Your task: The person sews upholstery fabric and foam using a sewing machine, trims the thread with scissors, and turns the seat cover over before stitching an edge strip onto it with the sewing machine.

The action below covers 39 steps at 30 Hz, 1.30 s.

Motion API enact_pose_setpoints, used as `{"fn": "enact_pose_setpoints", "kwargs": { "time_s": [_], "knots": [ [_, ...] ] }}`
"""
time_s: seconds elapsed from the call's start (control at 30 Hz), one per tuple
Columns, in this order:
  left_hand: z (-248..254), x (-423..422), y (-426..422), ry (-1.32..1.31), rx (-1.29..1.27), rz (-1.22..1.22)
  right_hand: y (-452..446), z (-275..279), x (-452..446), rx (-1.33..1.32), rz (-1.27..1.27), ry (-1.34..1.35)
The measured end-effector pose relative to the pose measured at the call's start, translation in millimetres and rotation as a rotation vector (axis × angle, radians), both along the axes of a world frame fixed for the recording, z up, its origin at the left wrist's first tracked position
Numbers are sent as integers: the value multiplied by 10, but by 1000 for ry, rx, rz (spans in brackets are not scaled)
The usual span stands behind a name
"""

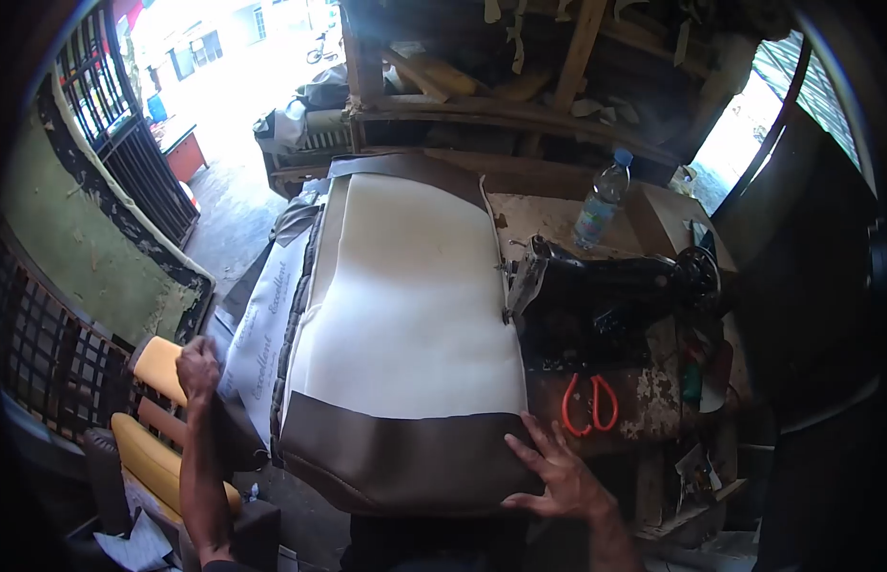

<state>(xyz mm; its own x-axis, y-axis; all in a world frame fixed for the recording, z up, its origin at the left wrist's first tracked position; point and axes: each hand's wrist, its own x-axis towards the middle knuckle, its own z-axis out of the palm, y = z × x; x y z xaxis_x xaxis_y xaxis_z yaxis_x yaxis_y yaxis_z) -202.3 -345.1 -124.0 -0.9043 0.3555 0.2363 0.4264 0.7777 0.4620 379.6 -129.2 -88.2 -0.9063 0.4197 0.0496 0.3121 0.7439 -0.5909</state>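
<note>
A large cover piece with a white foam panel [415,296] and dark brown leatherette [405,453] at its near end lies across the sewing table. My right hand [563,477] rests with spread fingers on the near right corner of the leatherette. Off the cover's left side, my left hand [197,370] is closed, close to a hanging flap with pale backing [272,329] printed "Excellent". What its fingers hold, if anything, is hidden. A black sewing machine [606,286] stands against the cover's right edge, its needle end beside the white panel.
Red-handled scissors [589,405] lie on the worn tabletop in front of the machine. A water bottle [604,200] stands behind it. Yellow padded pieces [162,458] sit at lower left. A wooden frame [520,110] rises behind the table.
</note>
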Motion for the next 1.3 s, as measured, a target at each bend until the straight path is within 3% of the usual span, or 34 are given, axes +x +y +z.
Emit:
{"fn": "enact_pose_setpoints", "kwargs": {
  "time_s": [0.07, 0.13, 0.23, 0.33, 0.4, 0.43, 0.5, 0.53, 0.57, 0.6, 0.63, 0.67, 0.8, 0.87, 0.97, 1.0, 1.07, 1.13, 1.2, 1.27, 1.3],
  "knots": [
    [79, -399, 167, 234, 87, 74, -62, 9, -73, 8, -22, -18],
    [533, -619, 453, 382, 126, 168, -285, -62, -248, 84, -78, -54],
    [292, -918, 493, 333, 30, 189, -495, -99, -338, 136, -144, -60],
    [-217, -1066, 282, 188, -131, 69, -617, -217, -296, 85, -152, 242],
    [-306, -599, 192, 392, -69, 6, -673, -421, -211, 37, -259, 370],
    [-45, -38, 225, 360, 12, -56, -665, -428, -164, 18, -277, 369],
    [330, 1189, 272, 232, 314, -270, -736, -464, -67, 136, -237, 363],
    [381, 1683, 235, 303, 375, -518, -797, -475, -63, 106, -255, 358],
    [465, 2131, 242, 513, 352, -839, -825, -466, -79, 108, -283, 406],
    [466, 2537, 172, 487, 302, -1083, -804, -457, -101, 132, -302, 462],
    [372, 2861, 150, 567, 257, -1246, -812, -469, -110, 103, -317, 490],
    [364, 3161, 133, 482, 171, -1345, -830, -515, -109, 98, -314, 494],
    [183, 3517, 370, 380, -106, -1469, -845, -545, -120, 140, -354, 495],
    [93, 3497, 363, 410, -89, -1482, -900, -530, -83, 159, -358, 506],
    [120, 3471, 357, 412, -107, -1495, -1154, -604, -29, -310, -685, 529],
    [156, 3474, 373, 424, -97, -1494, -1213, -700, -62, -314, -692, 538],
    [181, 3479, 398, 447, -83, -1504, -1268, -866, -166, -1015, -805, 642],
    [154, 3473, 405, 477, -29, -1510, -1256, -831, -169, -993, -743, 637],
    [255, 3493, 451, 515, -14, -1533, -1246, -665, -280, -1482, -600, 679],
    [426, 3518, 511, 395, -30, -1559, -1224, -747, -348, -1445, -633, 654],
    [532, 3492, 588, 266, -17, -1591, -1252, -824, -377, -1283, -667, 660]
  ]
}}
